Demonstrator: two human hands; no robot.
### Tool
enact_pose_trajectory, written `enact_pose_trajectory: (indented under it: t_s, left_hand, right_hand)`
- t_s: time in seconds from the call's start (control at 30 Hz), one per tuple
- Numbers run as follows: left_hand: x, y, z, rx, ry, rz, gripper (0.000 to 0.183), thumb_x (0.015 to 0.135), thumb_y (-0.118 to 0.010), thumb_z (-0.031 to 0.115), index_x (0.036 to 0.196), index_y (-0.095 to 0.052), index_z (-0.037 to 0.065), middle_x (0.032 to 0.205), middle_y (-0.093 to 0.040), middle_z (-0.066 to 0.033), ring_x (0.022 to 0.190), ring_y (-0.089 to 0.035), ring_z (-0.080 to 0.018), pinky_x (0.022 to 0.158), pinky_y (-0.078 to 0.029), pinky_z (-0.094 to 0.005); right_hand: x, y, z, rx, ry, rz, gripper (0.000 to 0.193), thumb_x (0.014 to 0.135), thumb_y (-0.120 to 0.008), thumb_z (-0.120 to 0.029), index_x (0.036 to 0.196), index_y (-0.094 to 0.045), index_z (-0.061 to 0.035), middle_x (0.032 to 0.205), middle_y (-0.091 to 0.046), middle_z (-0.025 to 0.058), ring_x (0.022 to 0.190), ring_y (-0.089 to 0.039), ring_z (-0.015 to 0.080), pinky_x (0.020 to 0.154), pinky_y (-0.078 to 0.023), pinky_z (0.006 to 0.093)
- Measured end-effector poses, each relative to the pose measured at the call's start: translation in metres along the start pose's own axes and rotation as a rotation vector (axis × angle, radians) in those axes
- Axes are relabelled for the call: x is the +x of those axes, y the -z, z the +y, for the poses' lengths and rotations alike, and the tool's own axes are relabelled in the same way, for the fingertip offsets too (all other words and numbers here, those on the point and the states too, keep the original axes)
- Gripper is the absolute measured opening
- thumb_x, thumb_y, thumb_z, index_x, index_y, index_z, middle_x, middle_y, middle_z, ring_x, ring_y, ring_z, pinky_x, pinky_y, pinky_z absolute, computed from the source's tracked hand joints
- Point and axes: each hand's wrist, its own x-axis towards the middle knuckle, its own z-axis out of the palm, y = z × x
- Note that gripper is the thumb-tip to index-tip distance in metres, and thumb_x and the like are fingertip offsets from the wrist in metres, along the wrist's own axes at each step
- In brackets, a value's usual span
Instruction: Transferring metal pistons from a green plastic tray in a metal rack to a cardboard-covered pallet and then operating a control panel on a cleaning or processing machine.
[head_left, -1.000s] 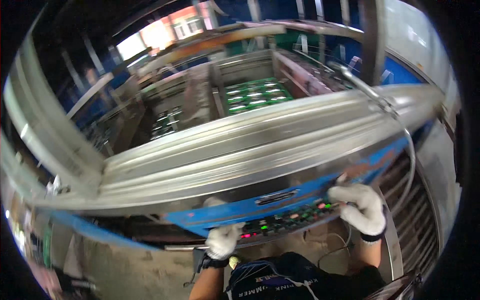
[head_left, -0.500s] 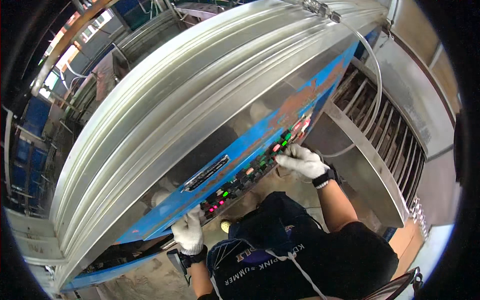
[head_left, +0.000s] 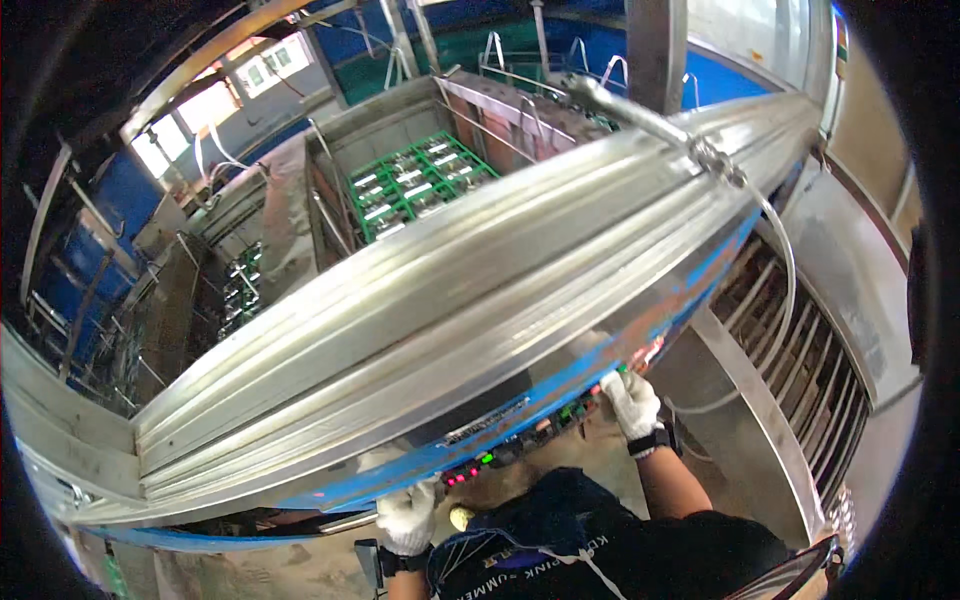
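A long control panel (head_left: 535, 437) with several lit red and green buttons and black knobs runs along the lower edge of a blue machine front. My left hand (head_left: 408, 520), in a white knitted glove, is closed at the panel's left end, beside the red lights; what its fingers hold is hidden. Toward the right end of the panel, my right hand (head_left: 632, 402), gloved the same way, has its fingers drawn together against the controls near a green light. The control under those fingertips is covered.
A wide ridged metal cover (head_left: 440, 290) rises just beyond the panel. Behind it, a metal tank holds a green crate (head_left: 420, 180) with shiny items. A pale hose (head_left: 790, 290) hangs at right over a slatted metal rack (head_left: 800, 350). A metal side plate (head_left: 745, 410) stands by my right arm.
My view has tilted up, bringing the tanks and green crate into sight. My right hand has moved to the right along the panel; the left stays at its left end.
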Motion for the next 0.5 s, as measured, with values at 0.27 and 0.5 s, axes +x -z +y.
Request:
enact_pose_trajectory:
  t_s: [0.27,0.5]
  left_hand:
    - [0.005,-0.006,-0.02,-0.225,-0.127,-0.006,0.015,0.087,-0.061,0.007,0.097,-0.071,0.0,0.088,-0.072,-0.0149,0.079,-0.071,-0.0209,0.072,-0.055,-0.0317]
    - [0.011,0.006,0.002,-0.174,0.089,-0.262,0.018,0.09,-0.058,0.011,0.099,-0.071,0.003,0.091,-0.072,-0.0136,0.083,-0.07,-0.0217,0.075,-0.054,-0.0323]
  right_hand:
    - [0.01,-0.003,-0.003,-0.172,0.118,0.113,0.025,0.093,-0.063,-0.025,0.084,-0.071,-0.0037,0.071,-0.067,0.004,0.066,-0.062,0.0115,0.064,-0.05,0.0288]
    - [0.02,0.007,0.005,-0.18,0.189,0.123,0.03,0.089,-0.058,-0.031,0.083,-0.071,-0.0048,0.073,-0.07,0.0099,0.069,-0.066,0.0175,0.069,-0.05,0.032]
